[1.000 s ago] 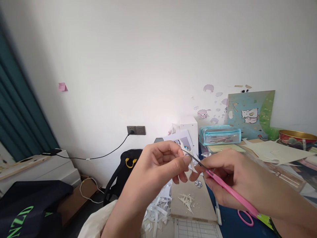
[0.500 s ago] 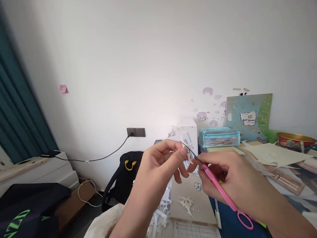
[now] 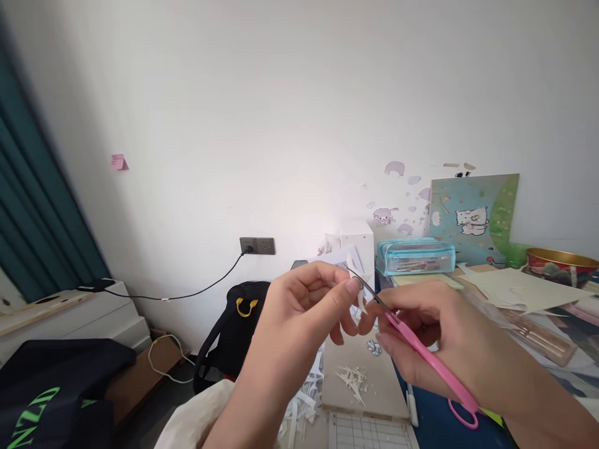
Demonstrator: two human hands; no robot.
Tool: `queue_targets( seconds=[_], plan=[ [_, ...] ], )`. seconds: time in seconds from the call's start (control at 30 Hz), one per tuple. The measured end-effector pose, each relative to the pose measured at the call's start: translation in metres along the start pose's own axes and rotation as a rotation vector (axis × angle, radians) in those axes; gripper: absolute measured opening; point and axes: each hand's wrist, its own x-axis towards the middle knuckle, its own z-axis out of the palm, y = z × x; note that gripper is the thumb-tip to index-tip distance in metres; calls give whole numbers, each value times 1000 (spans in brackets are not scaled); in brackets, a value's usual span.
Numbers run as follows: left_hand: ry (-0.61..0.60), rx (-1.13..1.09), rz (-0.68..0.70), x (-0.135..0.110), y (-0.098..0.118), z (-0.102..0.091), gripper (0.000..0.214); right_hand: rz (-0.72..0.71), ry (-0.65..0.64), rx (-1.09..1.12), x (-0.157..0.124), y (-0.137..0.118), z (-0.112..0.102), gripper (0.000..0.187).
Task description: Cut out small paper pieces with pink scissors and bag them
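Centrally, just below the middle of the frame, a small white paper piece (image 3: 361, 298) is pinched between the thumb and fingertips of the left hand (image 3: 312, 300), whose fingers are closed together on it; the piece is largely hidden by the fingers, so its shape cannot be told; to the right of it, pink-handled scissors (image 3: 421, 352) are gripped by the right hand (image 3: 437, 337), the fingers wrapped around the handles, and the thin dark blades are pointed up and left, their tips touching the paper piece; whether the blades are parted cannot be told. Below the hands, a grey board (image 3: 369, 386) is seen with a small heap of white paper slivers (image 3: 353, 377) lying on it; longer white paper strips (image 3: 302, 405) are scattered just left of the board. At the right of the frame, behind the hands, a clear blue pencil case (image 3: 415, 255) is set near the wall; at the lower centre left, a black bag (image 3: 234, 327) is seen against the wall.
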Motion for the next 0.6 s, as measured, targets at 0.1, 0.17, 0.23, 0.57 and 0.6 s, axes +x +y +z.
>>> queue_targets(
  seconds=[0.1,0.17,0.23,0.57,0.6],
  plan=[
    [-3,20,-13,-1,1,-2,15,21,-34,15,-1,1,-1,16],
    [-9,36,-28,-2,2,-3,15,11,-50,21,-1,3,-1,14],
    [-11,48,-37,-2,3,-2,16,-19,-44,26,-2,4,0,9],
    [1,41,-22,-4,3,2,14,-45,-23,58,2,0,-1,10],
    [-1,37,-18,-5,3,2,14,-59,-9,51,2,1,0,10]
  ],
)
